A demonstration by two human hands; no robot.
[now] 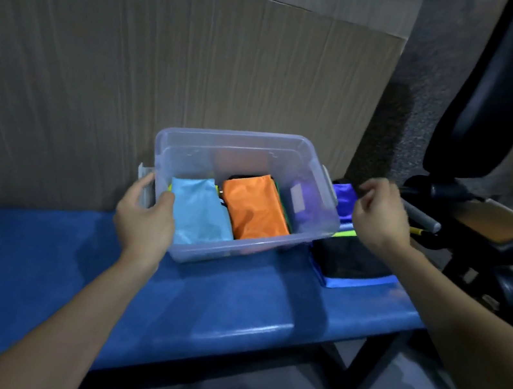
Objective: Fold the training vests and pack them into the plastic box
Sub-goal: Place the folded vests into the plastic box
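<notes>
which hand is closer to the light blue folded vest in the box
Left. The left hand grips the plastic box at its left end, right beside the light blue vest. The right hand is beyond the box's right end.

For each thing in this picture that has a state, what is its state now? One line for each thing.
plastic box: open, no lid on it, standing on the blue bench.
light blue vest: folded, inside the box.
orange vest: folded, inside the box.
purple vest: inside the box.
pile of vests: outside the box, on the bench.
left hand: grips the box's left end.
right hand: fingers curled, above the pile.
</notes>
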